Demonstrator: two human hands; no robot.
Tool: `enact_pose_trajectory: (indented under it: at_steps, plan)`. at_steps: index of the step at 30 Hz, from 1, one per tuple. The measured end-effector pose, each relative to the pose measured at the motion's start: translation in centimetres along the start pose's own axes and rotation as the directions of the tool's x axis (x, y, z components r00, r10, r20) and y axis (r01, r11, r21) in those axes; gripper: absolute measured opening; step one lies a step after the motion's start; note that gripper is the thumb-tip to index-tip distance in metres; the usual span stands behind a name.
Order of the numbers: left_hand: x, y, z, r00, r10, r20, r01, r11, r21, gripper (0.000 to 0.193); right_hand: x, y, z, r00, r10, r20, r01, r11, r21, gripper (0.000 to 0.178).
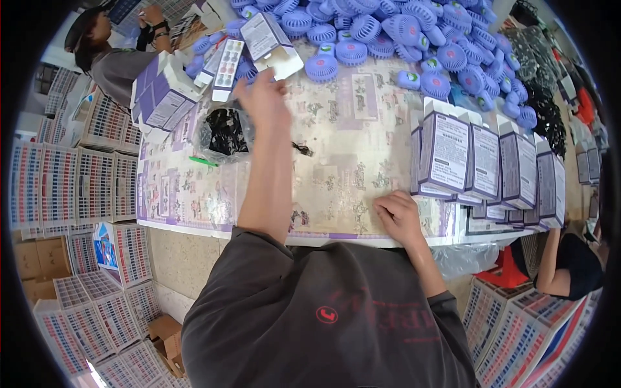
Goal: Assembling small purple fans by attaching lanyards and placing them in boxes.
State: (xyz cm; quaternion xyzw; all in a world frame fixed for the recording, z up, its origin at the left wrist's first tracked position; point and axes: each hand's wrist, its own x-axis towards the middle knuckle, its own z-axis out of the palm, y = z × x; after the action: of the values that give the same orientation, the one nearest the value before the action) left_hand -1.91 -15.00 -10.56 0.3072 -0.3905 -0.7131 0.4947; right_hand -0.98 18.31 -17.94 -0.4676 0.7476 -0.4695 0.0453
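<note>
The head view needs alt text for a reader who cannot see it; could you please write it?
A person's blurred left hand is by an open box, contact unclear, toward the far left of a table; the curled right hand rests near the close edge. Blue fans lie heaped at the far side; purple-and-white boxes stand on the right.

A packing workshop — fans (404, 29) lie heaped; cartons (446, 152) stand stacked.

Table (336, 187): one
Hands (396, 216) at table: two
Fans (351, 53) on table: dozens, overlapping
Boxes (444, 150) at table's right: four foremost, more behind
Green stick (204, 161) on table: one
Black bag (225, 131) on table: one
Other people (123, 68) near table: two
</note>
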Motion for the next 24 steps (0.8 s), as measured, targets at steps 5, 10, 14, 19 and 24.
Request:
enact_pose_trajectory:
  at_steps: [5, 10, 14, 19, 24]
  plan:
    - [5.9, 2.8, -4.7, 0.973, -0.157, -0.167, 0.102, 0.95, -0.296, 0.037, 0.4, 0.0, 0.2, 1.0, -0.007, 0.026, 0.007, 1.0, 0.011, 0.011]
    - [7.8, 1.5, -6.2, 0.955, -0.145, -0.26, 0.068, 0.956, -0.286, 0.033, 0.1, 0.0, 0.6, 1.0, -0.01, 0.011, 0.01, 1.0, 0.0, 0.011]
    - [8.1, 1.3, -7.3, 0.917, -0.222, -0.332, 0.099, 0.932, -0.348, 0.03, 0.2, -0.1, 0.5, 1.0, -0.021, -0.008, 0.021, 0.999, -0.027, 0.01]
    - [9.8, 1.2, -8.4, 0.913, -0.3, -0.275, 0.17, 0.896, -0.411, 0.03, 0.2, -0.4, 0.6, 1.0, -0.018, -0.002, 0.018, 1.0, -0.021, 0.01]
    - [9.1, 1.9, -7.8, 0.91, -0.085, -0.407, 0.028, 0.989, -0.144, 0.029, -0.2, -0.2, 0.6, 1.0, -0.013, 0.024, 0.014, 1.0, -0.024, 0.011]
